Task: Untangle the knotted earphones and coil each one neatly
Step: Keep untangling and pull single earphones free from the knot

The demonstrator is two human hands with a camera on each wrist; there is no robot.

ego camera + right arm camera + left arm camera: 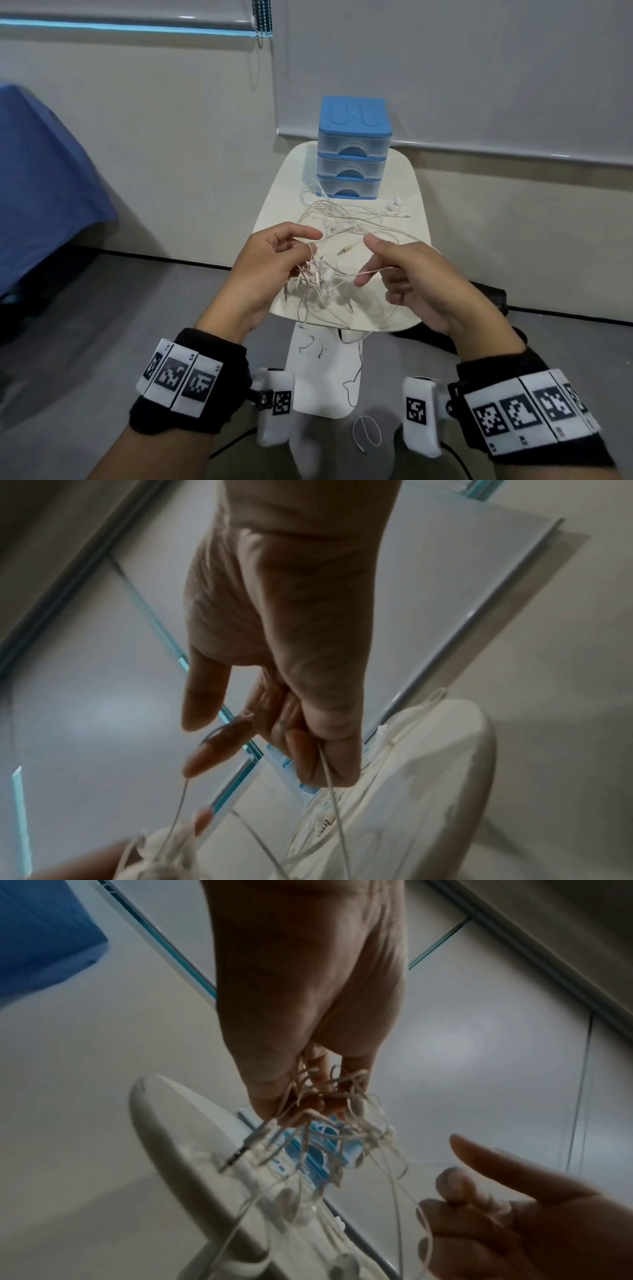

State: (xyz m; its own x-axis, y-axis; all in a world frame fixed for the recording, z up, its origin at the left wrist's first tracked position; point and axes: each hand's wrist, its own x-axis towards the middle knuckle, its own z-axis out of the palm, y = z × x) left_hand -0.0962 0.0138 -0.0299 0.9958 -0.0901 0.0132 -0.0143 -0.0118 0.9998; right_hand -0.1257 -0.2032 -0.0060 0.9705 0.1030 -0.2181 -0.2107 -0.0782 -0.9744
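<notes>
Drawers (352,150) behind earphones (342,219), left grip (270,263) clutching tangle, right grip (411,274) pinching cord.

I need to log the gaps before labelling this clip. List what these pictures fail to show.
- How many earphones are in the tangle: head view, cords too thin and overlapped.
- Left hand fingertips: left wrist view, buried in cords.
- Drawer unit contents: head view, frosted fronts.
- Cord end hanging off the table: right wrist view, cut by the bottom edge.
</notes>
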